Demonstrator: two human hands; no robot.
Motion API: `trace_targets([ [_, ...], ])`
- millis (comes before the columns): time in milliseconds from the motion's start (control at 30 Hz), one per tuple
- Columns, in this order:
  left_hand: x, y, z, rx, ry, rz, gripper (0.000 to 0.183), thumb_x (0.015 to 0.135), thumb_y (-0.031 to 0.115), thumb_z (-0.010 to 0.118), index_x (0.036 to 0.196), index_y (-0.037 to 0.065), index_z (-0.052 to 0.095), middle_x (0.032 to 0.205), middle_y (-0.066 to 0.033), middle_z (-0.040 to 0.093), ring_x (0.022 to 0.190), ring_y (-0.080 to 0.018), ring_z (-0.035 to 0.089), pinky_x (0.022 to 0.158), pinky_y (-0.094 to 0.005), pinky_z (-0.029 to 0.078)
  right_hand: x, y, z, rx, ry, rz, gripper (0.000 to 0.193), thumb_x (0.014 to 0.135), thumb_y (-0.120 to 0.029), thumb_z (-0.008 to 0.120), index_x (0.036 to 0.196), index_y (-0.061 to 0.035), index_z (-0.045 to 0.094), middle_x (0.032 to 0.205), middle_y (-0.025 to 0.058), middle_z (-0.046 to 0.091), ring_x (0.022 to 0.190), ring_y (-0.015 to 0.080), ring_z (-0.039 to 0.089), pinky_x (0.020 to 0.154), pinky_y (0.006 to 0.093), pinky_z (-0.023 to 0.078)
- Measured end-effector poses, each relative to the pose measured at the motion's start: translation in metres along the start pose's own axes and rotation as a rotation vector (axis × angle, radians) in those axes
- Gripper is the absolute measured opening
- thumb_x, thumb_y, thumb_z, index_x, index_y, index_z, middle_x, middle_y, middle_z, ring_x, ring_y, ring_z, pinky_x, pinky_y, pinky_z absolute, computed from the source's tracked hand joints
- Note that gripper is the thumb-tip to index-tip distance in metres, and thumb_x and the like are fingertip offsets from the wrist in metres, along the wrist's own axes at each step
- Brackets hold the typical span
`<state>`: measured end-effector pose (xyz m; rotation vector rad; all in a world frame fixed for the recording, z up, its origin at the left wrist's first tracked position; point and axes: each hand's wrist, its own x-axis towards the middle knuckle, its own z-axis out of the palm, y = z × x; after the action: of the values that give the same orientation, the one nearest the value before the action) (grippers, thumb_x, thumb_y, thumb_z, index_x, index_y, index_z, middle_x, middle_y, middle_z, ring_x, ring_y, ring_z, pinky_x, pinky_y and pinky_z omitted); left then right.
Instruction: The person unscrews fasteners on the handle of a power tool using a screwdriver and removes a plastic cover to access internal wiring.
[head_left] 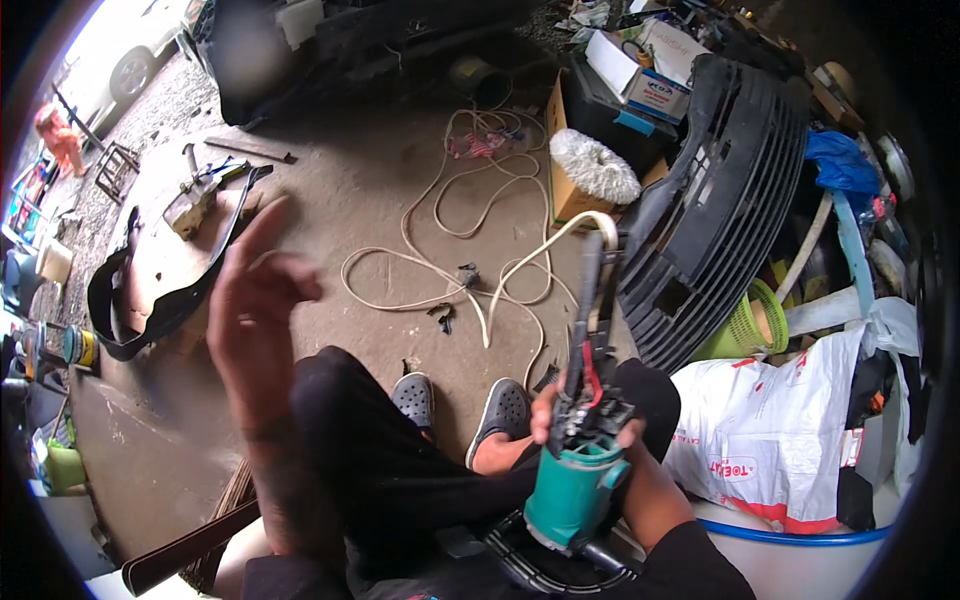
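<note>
My right hand [634,440] grips a green power tool [572,495] upright over my lap, its thumb and fingers on either side of the upper end. The tool's rear cover is off, baring black internal parts and a red wire [591,385]. A cream power cord [540,248] arches from its top down to the floor. A black looped handle [515,560] shows at its lower end. My left hand [255,310] is raised, apart from the tool, slightly blurred. Its index finger stretches out, the others bend loosely, and nothing shows in it.
Cord loops and small black pieces [441,318] lie on the concrete floor ahead of my feet. A black car grille [715,210], a fluffy white pad [595,165] and a white sack [765,430] crowd the right. A curved black trim piece [115,325] lies left.
</note>
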<state>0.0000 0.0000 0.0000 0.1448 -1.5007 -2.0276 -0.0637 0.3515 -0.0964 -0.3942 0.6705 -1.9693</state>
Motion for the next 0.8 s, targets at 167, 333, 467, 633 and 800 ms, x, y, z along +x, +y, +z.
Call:
trace_targets([
  [167, -0.072, -0.082, -0.143, 0.466, 0.209, -0.666, 0.051, 0.097, 0.044, 0.05, 0.117, -0.001, 0.064, 0.077, -0.006, 0.06, 0.075, -0.0168, 0.056, 0.071, -0.0296, 0.045, -0.008, 0.004, -0.013, 0.094, -0.103, -0.07, 0.094, 0.066, -0.031, 0.09, 0.14, -0.0058, 0.039, 0.12, 0.0276, 0.053, 0.111, 0.0444, 0.06, 0.095, 0.0495, 0.049],
  [333, -0.212, -0.17, -0.205, 0.827, -0.211, -1.254, 0.042, 0.097, 0.037, 0.051, 0.113, 0.001, 0.066, 0.081, -0.0075, 0.061, 0.079, -0.0202, 0.059, 0.073, -0.0333, 0.047, -0.027, 0.007, -0.022, 0.101, -0.037, -0.051, 0.096, 0.066, -0.031, 0.089, 0.145, -0.0081, 0.039, 0.121, 0.0288, 0.051, 0.111, 0.0448, 0.059, 0.096, 0.0502, 0.049],
  [467, -0.219, -0.202, -0.206, 0.98, -0.427, -1.209, 0.035, 0.096, 0.032, 0.052, 0.11, 0.003, 0.067, 0.085, -0.0088, 0.062, 0.082, -0.023, 0.062, 0.075, -0.0363, 0.049, -0.032, 0.011, -0.027, 0.074, -0.005, -0.031, 0.099, 0.064, -0.032, 0.086, 0.148, -0.0096, 0.038, 0.123, 0.0289, 0.05, 0.113, 0.0443, 0.057, 0.097, 0.0512, 0.048],
  [633, -0.141, -0.258, -0.167, 1.112, -0.626, -0.81, 0.027, 0.096, 0.025, 0.053, 0.106, 0.005, 0.069, 0.09, -0.0103, 0.064, 0.086, -0.0264, 0.065, 0.077, -0.04, 0.051, -0.02, 0.0, -0.017, 0.006, 0.136, 0.085, 0.092, 0.056, -0.039, 0.081, 0.124, 0.0146, 0.05, 0.115, 0.0228, 0.059, 0.107, 0.03, 0.062, 0.092, 0.0353, 0.052],
  [800, -0.052, -0.337, -0.107, 1.205, -0.857, -0.329, 0.021, 0.095, 0.018, 0.055, 0.103, 0.007, 0.07, 0.094, -0.0118, 0.065, 0.09, -0.0298, 0.068, 0.079, -0.0437, 0.054, -0.019, 0.008, -0.042, 0.151, 0.114, 0.072, 0.125, 0.061, -0.029, 0.08, 0.159, -0.0097, 0.005, 0.121, 0.0305, 0.052, 0.111, 0.0421, 0.06, 0.097, 0.0469, 0.05],
])
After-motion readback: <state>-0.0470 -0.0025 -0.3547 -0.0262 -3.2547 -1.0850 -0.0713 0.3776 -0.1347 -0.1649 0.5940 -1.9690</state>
